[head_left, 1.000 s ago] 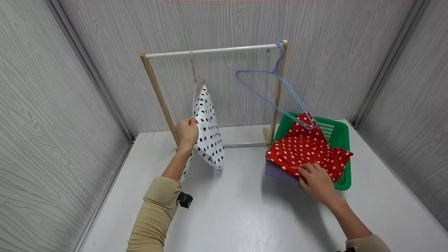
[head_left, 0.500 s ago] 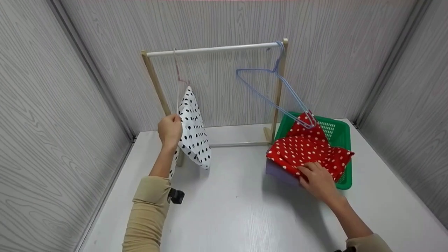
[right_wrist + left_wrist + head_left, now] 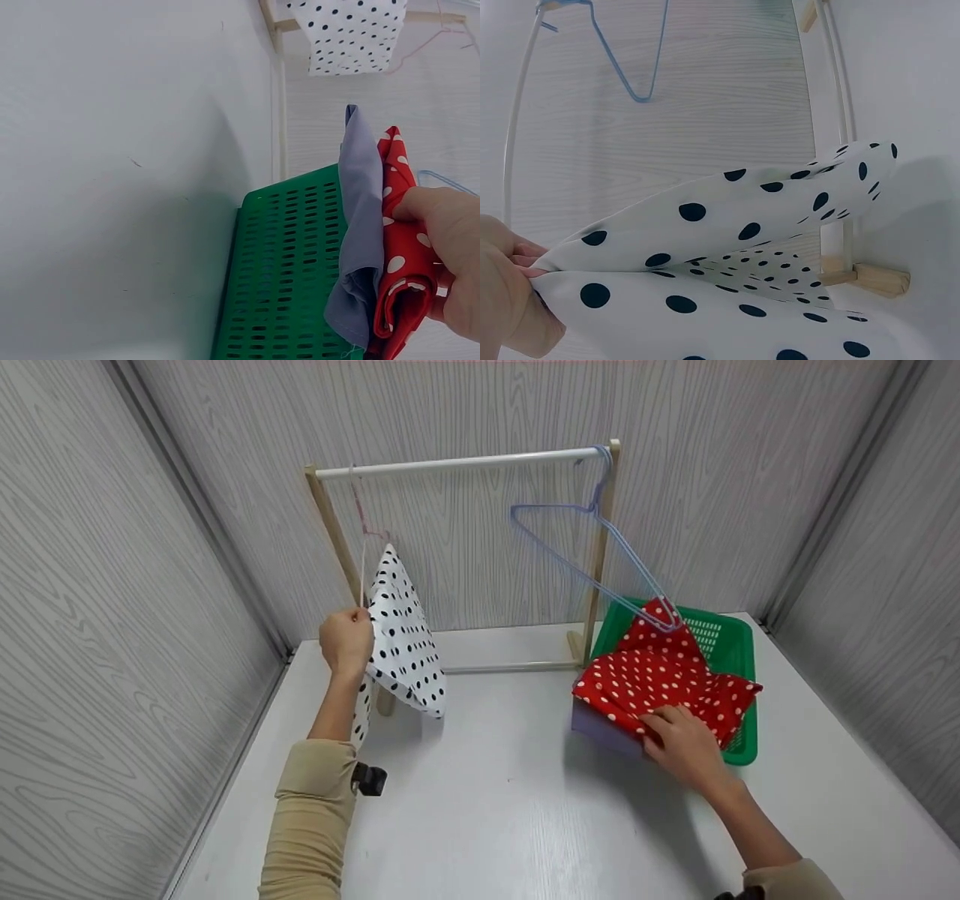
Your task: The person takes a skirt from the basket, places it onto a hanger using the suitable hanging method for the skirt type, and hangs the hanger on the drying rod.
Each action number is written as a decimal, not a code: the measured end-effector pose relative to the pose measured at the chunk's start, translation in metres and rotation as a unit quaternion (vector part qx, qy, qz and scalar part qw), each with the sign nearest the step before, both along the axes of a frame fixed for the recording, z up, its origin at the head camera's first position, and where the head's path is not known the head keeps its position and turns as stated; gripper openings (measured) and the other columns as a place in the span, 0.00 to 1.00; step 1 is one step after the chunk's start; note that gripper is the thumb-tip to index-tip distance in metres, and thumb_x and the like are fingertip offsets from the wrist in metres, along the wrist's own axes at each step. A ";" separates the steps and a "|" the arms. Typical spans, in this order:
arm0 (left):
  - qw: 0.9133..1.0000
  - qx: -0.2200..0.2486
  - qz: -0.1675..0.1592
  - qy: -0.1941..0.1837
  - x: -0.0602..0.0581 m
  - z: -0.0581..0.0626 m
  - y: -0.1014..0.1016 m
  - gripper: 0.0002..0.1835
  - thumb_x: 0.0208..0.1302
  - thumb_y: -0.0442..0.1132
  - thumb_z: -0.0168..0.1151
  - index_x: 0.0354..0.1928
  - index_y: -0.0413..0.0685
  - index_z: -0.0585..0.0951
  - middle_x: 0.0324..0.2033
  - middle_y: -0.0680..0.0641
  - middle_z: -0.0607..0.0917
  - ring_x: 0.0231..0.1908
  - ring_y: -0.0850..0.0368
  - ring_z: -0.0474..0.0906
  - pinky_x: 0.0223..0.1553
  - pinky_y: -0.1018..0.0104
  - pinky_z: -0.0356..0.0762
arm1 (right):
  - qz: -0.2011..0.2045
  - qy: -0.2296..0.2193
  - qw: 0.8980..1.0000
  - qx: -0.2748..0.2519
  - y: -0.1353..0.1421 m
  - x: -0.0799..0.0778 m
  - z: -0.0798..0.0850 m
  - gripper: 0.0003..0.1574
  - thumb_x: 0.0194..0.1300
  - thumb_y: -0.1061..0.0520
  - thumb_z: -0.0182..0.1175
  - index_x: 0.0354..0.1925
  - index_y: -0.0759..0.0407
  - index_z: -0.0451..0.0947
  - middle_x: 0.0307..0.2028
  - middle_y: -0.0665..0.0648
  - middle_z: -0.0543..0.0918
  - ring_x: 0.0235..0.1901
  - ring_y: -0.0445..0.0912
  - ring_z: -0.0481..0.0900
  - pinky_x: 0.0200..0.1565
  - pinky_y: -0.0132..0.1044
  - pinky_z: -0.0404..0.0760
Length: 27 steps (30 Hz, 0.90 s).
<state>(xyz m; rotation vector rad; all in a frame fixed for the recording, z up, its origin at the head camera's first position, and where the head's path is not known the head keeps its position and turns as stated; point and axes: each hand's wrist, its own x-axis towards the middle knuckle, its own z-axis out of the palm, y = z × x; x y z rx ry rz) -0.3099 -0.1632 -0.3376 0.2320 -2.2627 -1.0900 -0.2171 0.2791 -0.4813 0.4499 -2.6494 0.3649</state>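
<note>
At nine o'clock, my left hand (image 3: 346,641) pinches the white cloth (image 3: 406,639); at four, my right hand (image 3: 684,746) pinches the red cloth (image 3: 654,681). I should tug softly.

A white desk (image 3: 510,825) with faint wood grain carries a clothes rack (image 3: 465,462) and a green basket (image 3: 752,697). The rack stands on wooden feet (image 3: 386,701), with a white crossbar (image 3: 517,666) running low between its sides. The basket sits to the right of the rack, near its right post, and extends farther forward. In front of the rack, a tiny dark speck (image 3: 510,780) marks the desk's surface.
</note>
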 end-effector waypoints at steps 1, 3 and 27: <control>1.000 -0.003 0.002 -0.002 0.000 0.000 -0.001 0.20 0.63 0.34 0.49 0.11 0.48 0.68 0.12 0.52 0.66 0.16 0.57 0.59 0.17 0.66 0.54 | -0.001 -0.003 1.000 0.000 0.000 0.000 0.001 0.23 0.48 0.58 0.70 0.45 0.63 0.80 0.41 0.63 0.80 0.41 0.56 0.74 0.42 0.52 0.76; 1.000 -0.009 0.007 -0.008 0.001 0.000 -0.003 0.19 0.63 0.34 0.49 0.12 0.46 0.69 0.12 0.51 0.68 0.16 0.56 0.60 0.17 0.66 0.54 | -0.005 -0.011 1.000 -0.002 -0.001 0.000 0.001 0.23 0.48 0.58 0.70 0.45 0.63 0.80 0.41 0.63 0.80 0.41 0.56 0.74 0.42 0.52 0.76; 0.995 -0.074 0.015 -0.070 0.005 -0.001 -0.005 0.14 0.61 0.36 0.50 0.41 0.36 0.82 0.37 0.38 0.84 0.36 0.41 0.80 0.35 0.49 0.74 | -0.004 -0.051 0.998 -0.033 0.001 -0.003 0.011 0.22 0.49 0.57 0.69 0.44 0.63 0.79 0.39 0.62 0.78 0.40 0.55 0.72 0.41 0.54 0.76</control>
